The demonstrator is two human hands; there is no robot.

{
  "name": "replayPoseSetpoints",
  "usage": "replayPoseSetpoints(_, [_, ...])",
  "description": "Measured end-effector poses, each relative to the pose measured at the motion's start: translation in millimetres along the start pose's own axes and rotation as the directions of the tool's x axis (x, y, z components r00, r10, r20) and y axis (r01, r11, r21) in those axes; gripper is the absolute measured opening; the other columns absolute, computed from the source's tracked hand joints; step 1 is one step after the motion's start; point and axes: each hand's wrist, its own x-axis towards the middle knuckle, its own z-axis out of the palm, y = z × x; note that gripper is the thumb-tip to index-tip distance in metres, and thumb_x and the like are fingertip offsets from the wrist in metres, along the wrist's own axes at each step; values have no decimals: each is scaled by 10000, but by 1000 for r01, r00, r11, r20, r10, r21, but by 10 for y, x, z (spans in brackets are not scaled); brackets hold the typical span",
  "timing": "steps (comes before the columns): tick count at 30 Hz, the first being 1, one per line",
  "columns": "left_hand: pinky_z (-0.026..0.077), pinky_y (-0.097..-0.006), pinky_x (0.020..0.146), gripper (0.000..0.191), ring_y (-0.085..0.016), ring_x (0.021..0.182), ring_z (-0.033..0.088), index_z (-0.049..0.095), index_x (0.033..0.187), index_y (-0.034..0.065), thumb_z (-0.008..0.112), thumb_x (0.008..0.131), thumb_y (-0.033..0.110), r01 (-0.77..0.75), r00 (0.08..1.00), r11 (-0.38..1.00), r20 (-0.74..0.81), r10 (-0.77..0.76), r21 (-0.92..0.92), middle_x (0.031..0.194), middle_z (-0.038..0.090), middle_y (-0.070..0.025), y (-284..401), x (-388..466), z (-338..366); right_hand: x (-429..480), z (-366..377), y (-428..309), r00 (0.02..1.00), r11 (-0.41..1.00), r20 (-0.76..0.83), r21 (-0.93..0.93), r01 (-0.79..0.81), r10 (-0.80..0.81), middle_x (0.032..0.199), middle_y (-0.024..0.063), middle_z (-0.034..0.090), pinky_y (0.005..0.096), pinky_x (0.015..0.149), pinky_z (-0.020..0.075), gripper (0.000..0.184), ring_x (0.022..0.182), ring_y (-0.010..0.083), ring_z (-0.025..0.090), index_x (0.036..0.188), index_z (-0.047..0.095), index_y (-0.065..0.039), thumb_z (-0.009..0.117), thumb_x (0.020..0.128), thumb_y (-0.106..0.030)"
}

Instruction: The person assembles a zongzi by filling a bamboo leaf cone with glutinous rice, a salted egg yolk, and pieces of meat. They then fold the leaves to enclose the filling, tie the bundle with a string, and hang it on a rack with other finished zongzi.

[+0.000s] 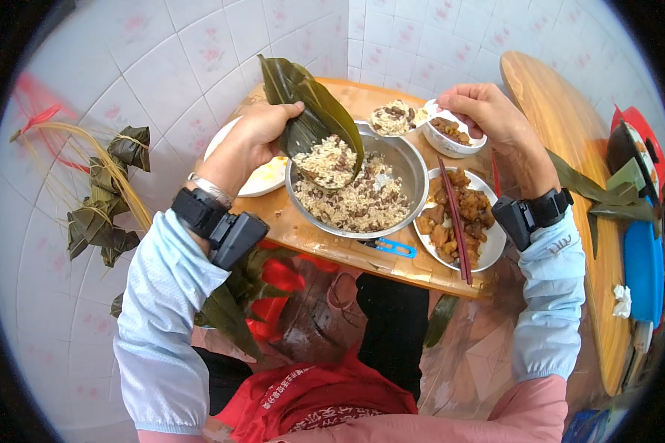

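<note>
My left hand (263,130) grips a folded green leaf cone (310,105), tilted so its mouth faces me, with a mix of rice and beans (328,161) in it. Under the leaf stands a steel bowl (415,207) of the same rice and beans (349,207). My right hand (485,111) pinches the handle of a white spoon (429,113) heaped with rice and beans, held above the bowl's far right rim. Below that hand sits a small white bowl (454,148) of brown filling (449,130).
A white plate (499,252) of meat pieces bears red chopsticks (455,221). A blue-handled tool (393,247) lies at the table's (332,260) front edge. Wrapped leaf dumplings (97,221) hang at left on strings. Loose leaves (227,321) rest below; a wooden board (565,111) stands right.
</note>
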Motion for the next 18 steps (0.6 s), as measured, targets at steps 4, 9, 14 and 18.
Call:
replayPoseSetpoints(4, [603,-386,713,268,-230,883,681,523,1184,-8,454,982,153,44,997,998,54,-47,49,1049,651,-141,-116,209,87,23,213,-224,990,967,65,-215,140,-129,632,-43,549,213,474,362,204,543,36,453,860,692,-39,600,902,-216])
replayPoseSetpoints(9, [613,-334,670,257,-199,817,689,538,1151,-22,484,973,155,129,990,988,47,-134,89,1004,665,-118,-195,278,237,61,498,-247,920,822,84,-423,380,-382,802,178,664,369,693,497,196,747,296,641,878,703,-25,607,841,-192])
replayPoseSetpoints(14, [615,-328,544,253,-196,755,697,532,1153,-13,471,974,155,160,982,986,96,-164,47,990,666,-126,-393,395,265,112,638,-43,841,713,125,-472,518,-527,793,194,658,422,684,507,183,756,374,638,855,689,-19,589,842,-172])
replayPoseSetpoints(18, [613,-317,538,249,-196,746,696,529,1155,-4,473,974,157,171,977,981,114,-180,89,968,664,-122,-421,409,268,128,680,-30,781,644,163,-477,597,-603,763,177,643,447,664,491,156,749,386,617,841,658,-21,599,848,-165])
